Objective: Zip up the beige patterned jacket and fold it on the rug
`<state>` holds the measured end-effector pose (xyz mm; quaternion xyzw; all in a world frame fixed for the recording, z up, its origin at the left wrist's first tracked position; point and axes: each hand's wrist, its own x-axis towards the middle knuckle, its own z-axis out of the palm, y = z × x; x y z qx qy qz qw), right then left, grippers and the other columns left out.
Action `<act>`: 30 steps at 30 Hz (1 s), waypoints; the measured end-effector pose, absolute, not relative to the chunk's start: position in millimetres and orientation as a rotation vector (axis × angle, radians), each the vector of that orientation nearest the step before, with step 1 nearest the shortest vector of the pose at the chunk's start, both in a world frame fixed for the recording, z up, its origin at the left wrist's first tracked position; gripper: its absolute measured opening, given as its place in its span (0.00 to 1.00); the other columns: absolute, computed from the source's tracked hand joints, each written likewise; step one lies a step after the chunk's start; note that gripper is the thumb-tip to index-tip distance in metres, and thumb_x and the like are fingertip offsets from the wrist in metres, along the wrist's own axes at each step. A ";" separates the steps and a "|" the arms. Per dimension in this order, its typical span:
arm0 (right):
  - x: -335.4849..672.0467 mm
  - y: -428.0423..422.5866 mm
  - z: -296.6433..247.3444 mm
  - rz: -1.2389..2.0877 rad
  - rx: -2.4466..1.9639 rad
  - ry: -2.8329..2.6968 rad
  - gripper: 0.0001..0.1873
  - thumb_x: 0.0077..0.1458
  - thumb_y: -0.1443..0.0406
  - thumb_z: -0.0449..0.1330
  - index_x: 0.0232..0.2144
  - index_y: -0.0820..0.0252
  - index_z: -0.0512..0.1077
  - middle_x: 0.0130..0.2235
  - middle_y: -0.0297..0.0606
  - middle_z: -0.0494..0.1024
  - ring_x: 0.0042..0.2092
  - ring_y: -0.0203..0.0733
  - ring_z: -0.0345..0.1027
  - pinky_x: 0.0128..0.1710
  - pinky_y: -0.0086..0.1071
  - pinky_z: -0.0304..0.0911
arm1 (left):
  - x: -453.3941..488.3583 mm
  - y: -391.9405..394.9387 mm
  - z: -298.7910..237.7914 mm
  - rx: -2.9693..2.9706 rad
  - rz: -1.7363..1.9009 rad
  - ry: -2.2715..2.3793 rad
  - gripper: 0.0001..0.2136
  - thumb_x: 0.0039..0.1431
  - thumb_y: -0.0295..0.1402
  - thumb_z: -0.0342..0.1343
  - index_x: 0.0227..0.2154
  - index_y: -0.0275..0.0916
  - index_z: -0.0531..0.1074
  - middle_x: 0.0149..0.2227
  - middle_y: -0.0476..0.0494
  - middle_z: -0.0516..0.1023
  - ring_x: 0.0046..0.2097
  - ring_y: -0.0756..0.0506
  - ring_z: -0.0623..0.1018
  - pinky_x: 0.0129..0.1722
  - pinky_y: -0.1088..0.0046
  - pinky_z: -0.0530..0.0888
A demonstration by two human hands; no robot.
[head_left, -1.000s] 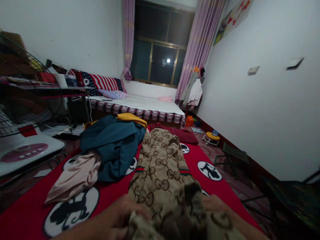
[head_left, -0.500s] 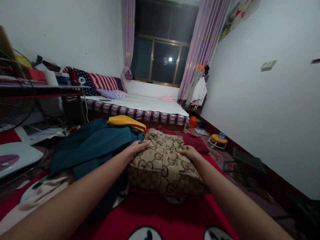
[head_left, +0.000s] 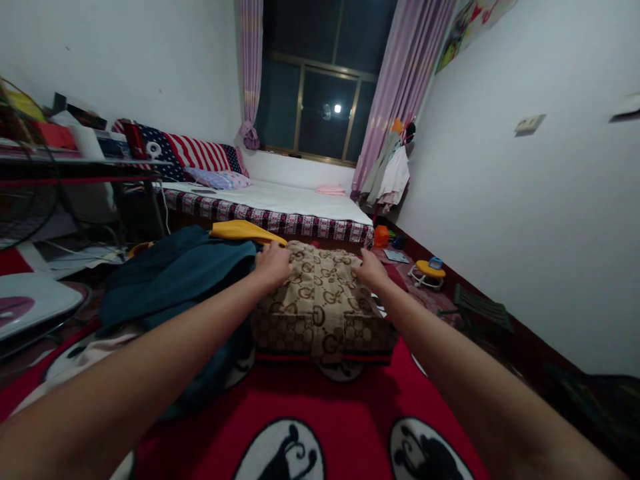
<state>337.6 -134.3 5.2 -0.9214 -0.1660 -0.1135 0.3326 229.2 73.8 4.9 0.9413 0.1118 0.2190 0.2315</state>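
A folded tan jacket (head_left: 327, 303) with a brown letter pattern lies in front of me on a red blanket (head_left: 350, 413). Its striped hem faces me. My left hand (head_left: 274, 265) is closed on the jacket's far left corner, fingers curled over the edge. On the far right corner, my right hand (head_left: 371, 270) pinches the cloth in the same way. Dark teal clothing (head_left: 175, 287) is heaped just left of the jacket, with a yellow garment (head_left: 245, 232) on top. Part of a dark red garment (head_left: 397, 275) shows behind my right hand.
Pale pink cloth (head_left: 90, 360) lies at the left beside a white stool-like seat (head_left: 35, 300). A cluttered desk (head_left: 75, 170) stands further left. A bed (head_left: 295, 200) spans the back. To the right are a yellow stool (head_left: 430, 269) and a dark folding stool (head_left: 480, 310).
Both hands have moved from the jacket's sides to its far corners. The jacket's far part is raised and its hem lies straighter. The view has shifted slightly.
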 end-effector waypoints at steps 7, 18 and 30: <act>325.4 -97.4 1.3 -0.808 -2.542 -0.918 0.27 0.63 0.60 0.47 0.64 0.51 0.55 0.67 0.37 0.50 0.68 0.52 0.33 0.62 0.61 0.29 | 257.9 38.4 -17.2 2.895 0.560 0.012 0.23 0.64 0.42 0.42 0.60 0.45 0.63 0.67 0.40 0.51 0.68 0.34 0.46 0.63 0.47 0.40; 355.9 -110.4 -79.3 0.125 -2.920 -0.798 0.30 0.64 0.49 0.39 0.65 0.48 0.52 0.68 0.37 0.46 0.68 0.55 0.37 0.59 0.64 0.44 | 288.8 72.8 -80.5 2.863 -0.027 -0.024 0.31 0.60 0.55 0.40 0.64 0.52 0.53 0.69 0.41 0.40 0.68 0.30 0.46 0.59 0.37 0.47; 309.2 -139.2 -102.9 -0.043 -2.917 -0.772 0.27 0.66 0.53 0.37 0.64 0.47 0.52 0.69 0.37 0.45 0.69 0.53 0.34 0.60 0.64 0.37 | 241.9 74.6 -104.5 2.764 0.072 0.023 0.30 0.63 0.54 0.36 0.65 0.52 0.50 0.69 0.45 0.38 0.69 0.35 0.41 0.61 0.40 0.44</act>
